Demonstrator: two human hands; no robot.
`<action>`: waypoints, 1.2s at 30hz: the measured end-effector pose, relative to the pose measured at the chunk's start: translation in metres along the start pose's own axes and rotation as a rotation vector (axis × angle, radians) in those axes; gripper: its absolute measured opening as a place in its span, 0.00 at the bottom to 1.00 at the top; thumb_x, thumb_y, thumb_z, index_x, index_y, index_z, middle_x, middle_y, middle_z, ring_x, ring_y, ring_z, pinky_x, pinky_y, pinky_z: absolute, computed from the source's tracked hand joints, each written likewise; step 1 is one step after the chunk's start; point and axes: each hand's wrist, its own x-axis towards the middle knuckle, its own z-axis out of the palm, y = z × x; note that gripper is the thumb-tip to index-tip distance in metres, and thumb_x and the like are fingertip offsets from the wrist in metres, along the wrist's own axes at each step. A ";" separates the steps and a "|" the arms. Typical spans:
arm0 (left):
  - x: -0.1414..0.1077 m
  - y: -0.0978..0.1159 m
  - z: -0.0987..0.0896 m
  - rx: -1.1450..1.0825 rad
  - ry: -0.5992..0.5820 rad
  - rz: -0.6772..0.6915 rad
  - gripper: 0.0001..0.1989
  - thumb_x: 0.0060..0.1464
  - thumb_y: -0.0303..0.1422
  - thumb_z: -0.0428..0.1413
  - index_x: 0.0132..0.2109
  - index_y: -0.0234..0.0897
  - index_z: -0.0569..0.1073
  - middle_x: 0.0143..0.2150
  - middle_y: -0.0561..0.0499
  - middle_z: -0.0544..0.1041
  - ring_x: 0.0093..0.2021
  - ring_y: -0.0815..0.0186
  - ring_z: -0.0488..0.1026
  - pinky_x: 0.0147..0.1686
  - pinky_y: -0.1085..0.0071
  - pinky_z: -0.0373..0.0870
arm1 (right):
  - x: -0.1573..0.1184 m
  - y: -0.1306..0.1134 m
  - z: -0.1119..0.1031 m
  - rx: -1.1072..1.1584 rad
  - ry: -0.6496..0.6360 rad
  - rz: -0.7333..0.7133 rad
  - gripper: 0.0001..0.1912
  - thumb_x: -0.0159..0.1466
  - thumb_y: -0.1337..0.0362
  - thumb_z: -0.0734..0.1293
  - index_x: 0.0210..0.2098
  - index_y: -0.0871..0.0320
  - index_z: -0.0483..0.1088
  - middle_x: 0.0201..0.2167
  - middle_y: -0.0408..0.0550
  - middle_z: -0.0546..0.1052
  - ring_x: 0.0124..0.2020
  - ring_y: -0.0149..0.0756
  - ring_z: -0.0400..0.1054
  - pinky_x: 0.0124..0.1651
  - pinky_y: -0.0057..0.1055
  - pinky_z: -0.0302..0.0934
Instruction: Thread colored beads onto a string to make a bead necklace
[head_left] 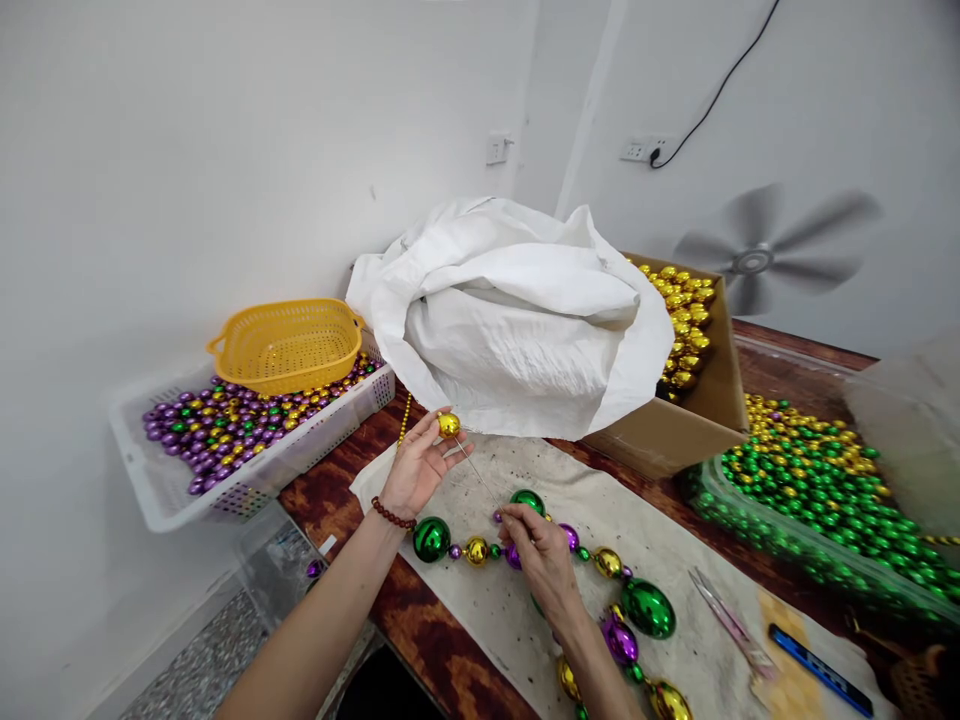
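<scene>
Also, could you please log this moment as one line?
left hand: holding gold bead | right hand: pinching thin wire | bead strand: on cloth | scissors: on cloth | yellow basket: over white crate

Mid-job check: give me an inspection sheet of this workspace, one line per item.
Surface: stained off-white cloth over reddish-brown wooden table.
Job's things: shiny round gold bead; thin wire-like rod; strand of shiny green, purple and gold balls.
Clutter: pink-handled metal scissors; slim blue-and-black tool.
Hands: left hand holds the bead; right hand pinches the rod.
Cables: black cable plugged in at white wall socket.
Surroundings: grey fan, blades blurred; crumpled white sack; brown cardboard box of gold beads.
</scene>
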 end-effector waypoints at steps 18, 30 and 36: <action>-0.011 -0.015 0.003 0.126 -0.082 -0.023 0.17 0.52 0.33 0.67 0.49 0.36 0.78 0.40 0.49 0.80 0.41 0.61 0.79 0.52 0.56 0.74 | 0.016 -0.010 0.008 0.018 0.031 -0.037 0.13 0.68 0.58 0.60 0.35 0.56 0.74 0.23 0.43 0.75 0.26 0.33 0.70 0.31 0.26 0.63; -0.041 0.041 -0.044 1.301 0.079 0.490 0.12 0.61 0.37 0.56 0.46 0.37 0.79 0.47 0.43 0.80 0.48 0.58 0.76 0.52 0.61 0.70 | 0.034 -0.003 0.005 0.208 0.061 0.115 0.21 0.63 0.45 0.66 0.38 0.57 0.72 0.23 0.43 0.73 0.22 0.34 0.68 0.27 0.29 0.63; -0.049 0.196 -0.121 2.089 0.649 0.372 0.13 0.62 0.32 0.50 0.44 0.35 0.79 0.46 0.42 0.80 0.49 0.55 0.75 0.52 0.59 0.70 | 0.033 0.005 0.016 0.224 -0.089 0.109 0.24 0.65 0.42 0.63 0.44 0.57 0.69 0.25 0.42 0.71 0.23 0.34 0.68 0.25 0.28 0.61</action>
